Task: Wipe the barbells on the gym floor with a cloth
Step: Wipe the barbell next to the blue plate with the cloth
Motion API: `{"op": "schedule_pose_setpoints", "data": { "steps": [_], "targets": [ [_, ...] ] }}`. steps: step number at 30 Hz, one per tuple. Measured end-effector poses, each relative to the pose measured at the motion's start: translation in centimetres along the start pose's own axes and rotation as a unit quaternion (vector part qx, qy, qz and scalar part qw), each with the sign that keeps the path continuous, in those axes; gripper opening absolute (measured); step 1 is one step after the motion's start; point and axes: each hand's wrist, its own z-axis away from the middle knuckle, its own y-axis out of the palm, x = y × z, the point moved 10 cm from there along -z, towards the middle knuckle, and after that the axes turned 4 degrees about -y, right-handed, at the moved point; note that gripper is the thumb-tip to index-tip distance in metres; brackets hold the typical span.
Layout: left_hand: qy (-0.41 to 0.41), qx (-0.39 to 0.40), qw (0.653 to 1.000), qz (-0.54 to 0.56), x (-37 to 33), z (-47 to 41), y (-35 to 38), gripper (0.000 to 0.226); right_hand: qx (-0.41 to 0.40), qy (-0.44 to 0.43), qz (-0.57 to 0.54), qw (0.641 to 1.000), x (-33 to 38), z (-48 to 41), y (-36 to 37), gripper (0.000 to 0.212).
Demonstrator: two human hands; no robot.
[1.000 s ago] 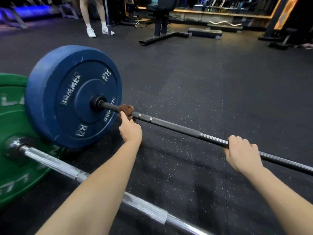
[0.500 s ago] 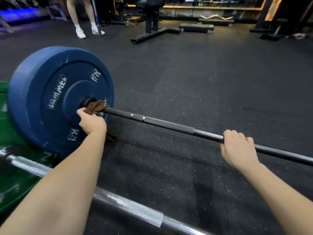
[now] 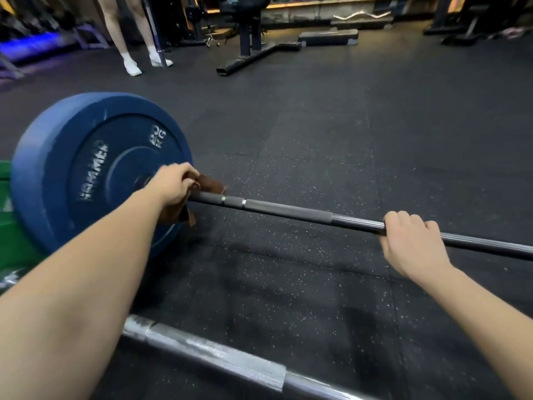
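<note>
Green plate [image 3: 10, 235] mostly hidden; black bar [image 3: 288, 210] cropped right; blurred marking [image 3: 157, 139] perhaps 20KG.

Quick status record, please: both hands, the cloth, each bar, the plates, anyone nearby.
left hand: grips the brown cloth on the black bar, beside the blue plate's hub
right hand: grips the black bar further along, bare
blue plate: upright on the black bar
green plate: behind the blue one, at the left edge
silver bar: nearest the camera, untouched
bystander: a person's legs, far left
</note>
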Motion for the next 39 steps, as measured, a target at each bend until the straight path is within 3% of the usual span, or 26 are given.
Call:
{"op": "schedule_pose_setpoints", "data": {
  "steps": [5,8,13,21,28,31,34,39],
  "targets": [
    [-0.093,0.071,0.993,0.031,2.9,-1.1,2.3,0.046,0.015,0.01,0.018,1.0,-0.1,-0.1,0.2,0.026],
    [-0.148,0.107,0.983,-0.016,3.2,-1.5,2.0,0.058,0.016,0.01,0.013,1.0,-0.1,0.0,0.1,0.025],
    [-0.133,0.149,0.975,-0.095,1.4,-1.3,3.0,0.055,0.004,0.007,0.009,1.0,-0.1,0.1,-0.1,0.03],
    [-0.056,0.125,0.988,-0.071,-3.5,0.7,5.0,0.042,-0.013,0.004,0.005,1.0,0.1,1.0,-0.5,0.034],
    [-0.015,0.102,0.995,-0.013,-3.4,0.8,4.2,0.029,-0.01,0.0,0.014,1.0,0.1,0.9,-0.2,0.031],
    [-0.053,0.09,0.994,-0.028,-1.1,-0.4,3.3,0.028,-0.016,-0.002,0.007,1.0,0.1,0.8,-0.3,0.033],
    [-0.133,0.025,0.991,-0.001,3.0,-0.6,2.1,0.025,-0.023,0.003,0.003,1.0,0.1,0.9,-0.2,0.037],
    [-0.154,-0.009,0.988,0.017,2.4,0.5,2.7,0.032,-0.033,0.008,0.0,0.999,0.3,1.0,-0.4,0.042]
  ]
}}
